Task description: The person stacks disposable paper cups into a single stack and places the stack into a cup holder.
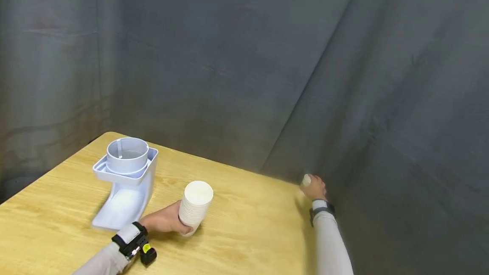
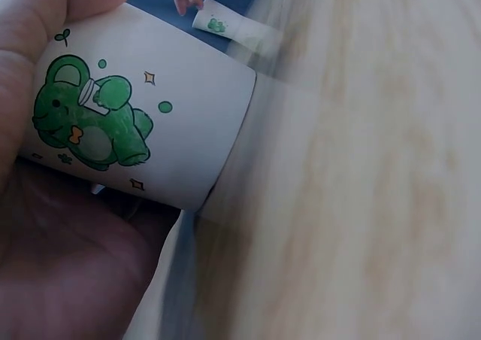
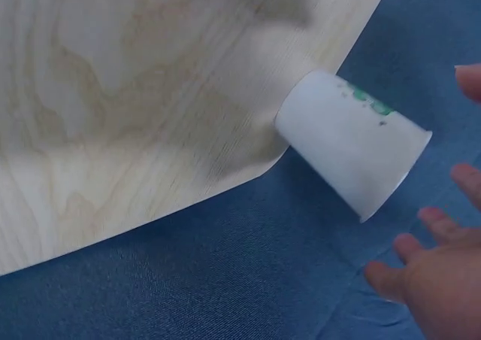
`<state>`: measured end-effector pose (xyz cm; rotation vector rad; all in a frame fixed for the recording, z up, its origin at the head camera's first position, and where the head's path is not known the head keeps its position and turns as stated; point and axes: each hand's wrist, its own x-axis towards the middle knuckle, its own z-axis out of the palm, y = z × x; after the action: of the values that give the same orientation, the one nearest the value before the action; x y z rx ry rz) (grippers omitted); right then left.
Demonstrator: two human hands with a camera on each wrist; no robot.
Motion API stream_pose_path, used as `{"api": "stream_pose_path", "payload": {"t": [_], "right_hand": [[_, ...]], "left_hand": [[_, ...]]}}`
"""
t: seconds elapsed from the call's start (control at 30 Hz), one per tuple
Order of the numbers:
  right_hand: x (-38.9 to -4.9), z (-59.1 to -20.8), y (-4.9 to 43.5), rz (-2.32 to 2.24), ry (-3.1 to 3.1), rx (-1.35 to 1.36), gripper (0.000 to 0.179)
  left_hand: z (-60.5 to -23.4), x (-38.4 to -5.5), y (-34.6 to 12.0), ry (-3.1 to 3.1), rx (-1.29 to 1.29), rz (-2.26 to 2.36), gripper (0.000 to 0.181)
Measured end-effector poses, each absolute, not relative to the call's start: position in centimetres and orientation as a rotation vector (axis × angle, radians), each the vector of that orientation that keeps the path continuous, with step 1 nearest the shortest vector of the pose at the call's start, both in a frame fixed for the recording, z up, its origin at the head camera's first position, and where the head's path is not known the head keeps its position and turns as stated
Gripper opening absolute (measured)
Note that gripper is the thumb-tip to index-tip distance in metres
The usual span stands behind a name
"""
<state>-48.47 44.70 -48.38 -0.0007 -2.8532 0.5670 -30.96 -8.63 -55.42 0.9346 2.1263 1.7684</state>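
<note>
A tall stack of white paper cups [image 1: 195, 207] is gripped low down by my left hand [image 1: 168, 219], the thumb wrapping its side. The left wrist view shows a green cartoon animal printed on the lowest cup [image 2: 105, 114], whose base is right at the wooden tabletop. Far off at the table's right corner, my right hand [image 1: 315, 188] is beside a single paper cup [image 3: 349, 141]. That cup stands at the table edge with a green print on its side. Fingers [image 3: 443, 253] of the right hand are spread around its rim, with a gap between them and the cup.
A pale plastic stand [image 1: 124, 207] with a round holder [image 1: 127, 156] on top and a curved chute below stands on the left of the wooden table [image 1: 252, 220]. Dark grey cloth [image 1: 229, 75] hangs close behind the table and along its right side.
</note>
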Motion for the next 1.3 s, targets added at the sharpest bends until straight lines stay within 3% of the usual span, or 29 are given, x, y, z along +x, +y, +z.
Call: {"api": "stream_pose_path", "payload": {"t": [0.17, 0.47, 0.73, 1.3], "right_hand": [[-49.7, -49.8, 46.2, 0.418, -2.912, -0.014, 0.067], [-50.2, -52.0, 47.6, 0.448, -2.974, -0.108, 0.093], [-50.8, -52.8, 47.5, 0.457, -2.919, -0.101, 0.082], [-50.6, -51.4, 47.8, 0.376, -2.958, -0.055, 0.090]], "left_hand": [[-55.6, -30.5, -8.6, 2.105, 0.914, 1.765, 0.074], [-56.0, -30.1, -8.2, 2.042, 0.903, 1.791, 0.076], [-56.4, -29.9, -8.1, 2.028, 0.935, 1.821, 0.072], [-56.3, -30.6, -7.9, 2.046, 0.950, 1.788, 0.073]]}}
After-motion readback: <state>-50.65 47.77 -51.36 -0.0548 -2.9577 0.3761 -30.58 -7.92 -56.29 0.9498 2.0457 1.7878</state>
